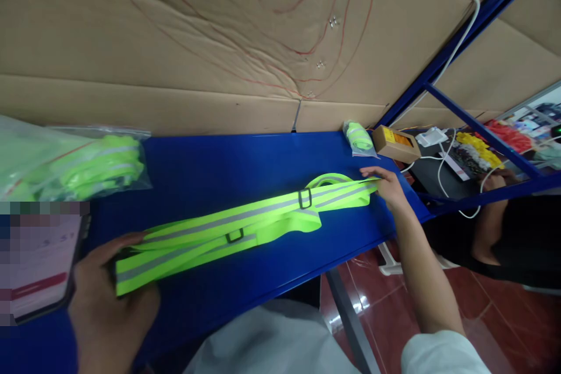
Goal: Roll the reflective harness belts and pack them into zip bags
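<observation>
A neon yellow-green reflective strap with grey stripes and black slide buckles stretches across the blue table in several overlapping layers. My left hand grips its near left end, thumb above and fingers below. At the far right end my right hand pinches the strap, with some fingers stretched out. Between the hands lie two black buckles, and a loop of strap curls up behind the right part.
A plastic bag of similar straps lies at the left, above a phone. A small bagged strap and a cardboard box stand back right. Beyond the blue frame, another person's arm rests near yellow and red items.
</observation>
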{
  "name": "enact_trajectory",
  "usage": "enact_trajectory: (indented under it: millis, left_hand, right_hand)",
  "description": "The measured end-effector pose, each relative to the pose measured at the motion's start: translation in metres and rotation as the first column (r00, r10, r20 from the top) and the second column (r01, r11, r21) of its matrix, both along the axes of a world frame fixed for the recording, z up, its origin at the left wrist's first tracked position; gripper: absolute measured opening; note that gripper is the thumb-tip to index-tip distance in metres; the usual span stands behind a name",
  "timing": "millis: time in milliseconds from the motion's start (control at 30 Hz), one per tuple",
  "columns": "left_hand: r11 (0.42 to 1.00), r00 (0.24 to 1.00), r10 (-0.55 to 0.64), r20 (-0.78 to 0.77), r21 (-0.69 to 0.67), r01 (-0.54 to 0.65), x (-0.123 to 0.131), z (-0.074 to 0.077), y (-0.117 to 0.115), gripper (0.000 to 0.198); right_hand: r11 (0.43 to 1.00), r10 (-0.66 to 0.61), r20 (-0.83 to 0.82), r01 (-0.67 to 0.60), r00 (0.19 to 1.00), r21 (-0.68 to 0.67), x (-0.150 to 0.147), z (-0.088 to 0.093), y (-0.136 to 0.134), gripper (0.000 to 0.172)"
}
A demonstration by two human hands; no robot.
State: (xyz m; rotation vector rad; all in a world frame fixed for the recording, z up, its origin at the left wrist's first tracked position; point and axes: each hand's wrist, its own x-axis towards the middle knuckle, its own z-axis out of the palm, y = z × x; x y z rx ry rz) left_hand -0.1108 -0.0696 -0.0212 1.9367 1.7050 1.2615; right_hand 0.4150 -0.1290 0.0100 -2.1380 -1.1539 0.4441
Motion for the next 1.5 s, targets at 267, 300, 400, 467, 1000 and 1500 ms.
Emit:
enact_trajectory:
  millis: [267, 300, 400, 467, 1000, 1500]
  left_hand:
    - [0.996, 0.993, -0.075, -0.091, 0.043, 0.079, -0.005, -0.008, 0.001, 0.058]
    - [0.997, 0.994, -0.06, -0.094, 0.038, 0.064, -0.006, -0.008, 0.0, 0.059]
    - [0.998, 0.996, -0.045, -0.083, 0.038, 0.048, -0.008, -0.009, 0.0, 0.059]
    - [0.999, 0.996, -0.034, -0.082, 0.011, 0.035, -0.009, -0.008, -0.001, 0.06]
    - [0.999, 0.994, -0.041, -0.105, -0.022, 0.039, -0.003, -0.002, -0.003, 0.057]
    - [0.997, 0.993, -0.068, -0.101, -0.052, 0.063, -0.003, -0.001, -0.006, 0.059]
  right_hand:
    - [0.993, 0.091, -0.133, -0.099, 0.987, -0.059, 0.009, 0.005, -0.011, 0.064]
    - [0.984, 0.162, -0.148, -0.171, 0.976, -0.051, 0.009, 0.01, -0.015, 0.066]
    - [0.961, 0.272, -0.208, -0.274, 0.94, 0.017, 0.011, 0.018, -0.026, 0.066]
    - [0.978, 0.208, -0.277, -0.194, 0.938, 0.077, 0.015, 0.014, -0.03, 0.056]
    - [0.984, 0.102, -0.686, 0.03, 0.72, 0.178, 0.043, -0.002, -0.017, 0.024]
    - [0.98, 0.14, -0.617, -0.018, 0.774, 0.2, 0.017, 0.006, -0.003, 0.032]
